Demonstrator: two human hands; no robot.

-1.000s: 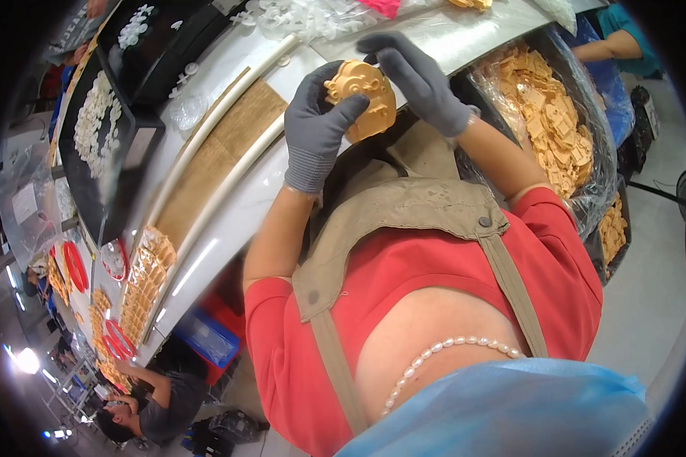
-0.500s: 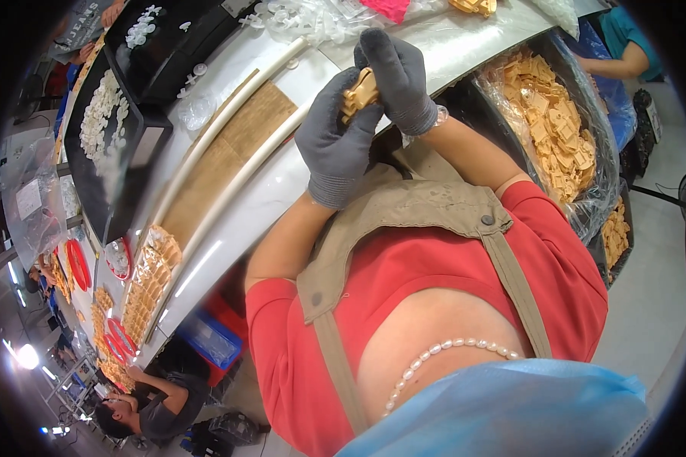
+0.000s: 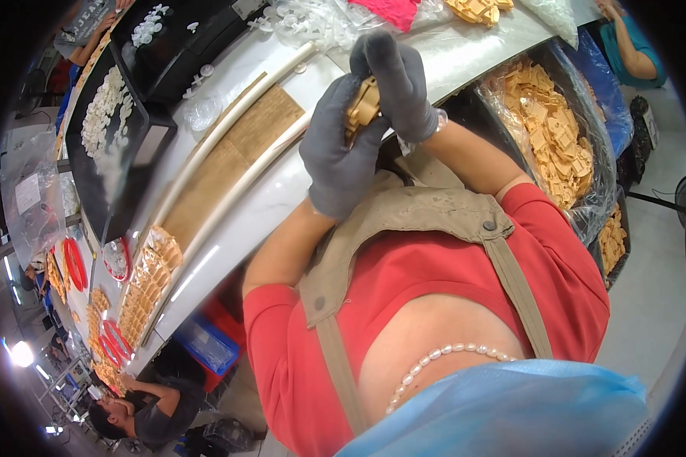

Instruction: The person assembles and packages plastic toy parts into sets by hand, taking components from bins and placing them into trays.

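Note:
Both of my hands wear grey knit gloves and meet above the near edge of the white table. My left hand [image 3: 338, 148] is closed around a small tan molded plastic part [image 3: 363, 104], its thumb along the lower side. My right hand [image 3: 401, 87] bends over the same part from the right, fingers curled against its top. Most of the part's outline is covered by the gloves; whether a second small piece is between the fingers cannot be seen.
Left of my hands, a brown board lane [image 3: 240, 137] runs between white rails toward rows of tan parts [image 3: 151, 278]. Black bins [image 3: 141, 164] hold white pieces. A plastic-lined bin of tan parts [image 3: 552, 137] stands at right. Clear bags [image 3: 312, 27] lie beyond; co-workers [image 3: 633, 53] are nearby.
My hands have shifted slightly, with the tan part still between them. At upper right, the co-worker's arm has lifted away from the bin's edge.

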